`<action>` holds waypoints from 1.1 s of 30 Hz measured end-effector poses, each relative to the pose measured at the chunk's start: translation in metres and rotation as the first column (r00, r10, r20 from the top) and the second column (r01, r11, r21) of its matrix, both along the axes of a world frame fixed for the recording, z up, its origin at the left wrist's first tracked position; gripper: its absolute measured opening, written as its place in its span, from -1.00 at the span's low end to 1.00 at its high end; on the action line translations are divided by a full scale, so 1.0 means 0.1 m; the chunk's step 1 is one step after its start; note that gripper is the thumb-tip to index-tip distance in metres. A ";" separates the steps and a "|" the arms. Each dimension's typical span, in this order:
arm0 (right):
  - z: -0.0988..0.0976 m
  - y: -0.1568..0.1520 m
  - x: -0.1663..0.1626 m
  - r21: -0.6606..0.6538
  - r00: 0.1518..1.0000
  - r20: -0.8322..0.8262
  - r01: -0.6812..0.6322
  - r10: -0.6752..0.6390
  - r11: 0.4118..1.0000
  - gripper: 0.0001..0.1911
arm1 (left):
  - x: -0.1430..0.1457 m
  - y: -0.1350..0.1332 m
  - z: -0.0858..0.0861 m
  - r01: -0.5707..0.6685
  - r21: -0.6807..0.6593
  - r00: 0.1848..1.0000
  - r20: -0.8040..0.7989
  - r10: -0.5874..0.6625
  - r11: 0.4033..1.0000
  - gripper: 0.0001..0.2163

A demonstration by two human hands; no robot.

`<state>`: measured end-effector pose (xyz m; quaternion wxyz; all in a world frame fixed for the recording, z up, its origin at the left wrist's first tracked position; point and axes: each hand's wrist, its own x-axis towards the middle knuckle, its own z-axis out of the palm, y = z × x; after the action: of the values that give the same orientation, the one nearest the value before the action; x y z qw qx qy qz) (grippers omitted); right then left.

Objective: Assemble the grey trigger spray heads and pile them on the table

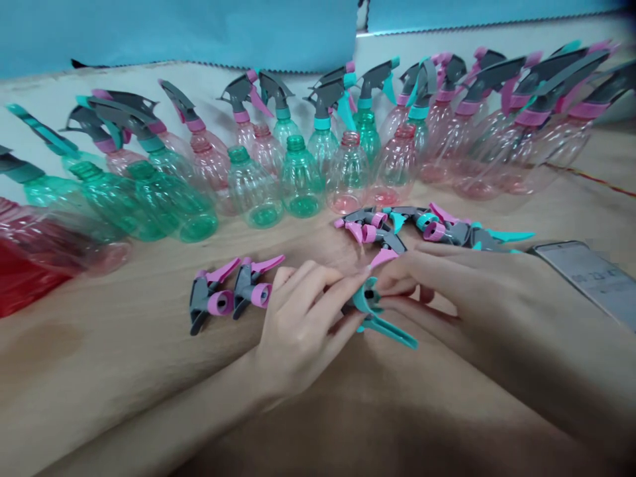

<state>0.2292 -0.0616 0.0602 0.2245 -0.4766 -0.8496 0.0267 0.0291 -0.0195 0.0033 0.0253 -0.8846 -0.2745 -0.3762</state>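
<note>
A trigger spray head [366, 296] with a teal collar and teal trigger is gripped in my left hand [298, 324], its collar opening turned toward the right. My right hand [432, 285] is closed, its fingertips pinched together at that opening; whatever lies between them is hidden. Left of my left hand, two grey spray heads with pink collars lie on the table, one farther left [211, 301] and one [252, 288] close to my knuckles. Beyond my right hand is a loose group of pink and teal spray heads [382, 235].
Capless green bottles [301, 175] and pink bottles [348, 172] stand behind my hands. Several bottles with spray heads fitted [325, 132] line the wall. A phone [586, 271] lies at the right, a red object [24, 278] at the far left. A twisted cord [596, 179] crosses the right side.
</note>
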 end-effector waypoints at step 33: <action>-0.47 -0.05 1.48 -0.253 0.927 0.325 0.276 -0.187 0.927 -0.53 | -0.04 -0.06 0.31 -0.205 -0.377 0.950 -0.299 0.091 0.903 -0.75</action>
<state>0.3769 -0.0669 0.0130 0.0236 -0.6011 -0.7970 0.0545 0.0255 -0.0259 0.0340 -0.0910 -0.8905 -0.4066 -0.1825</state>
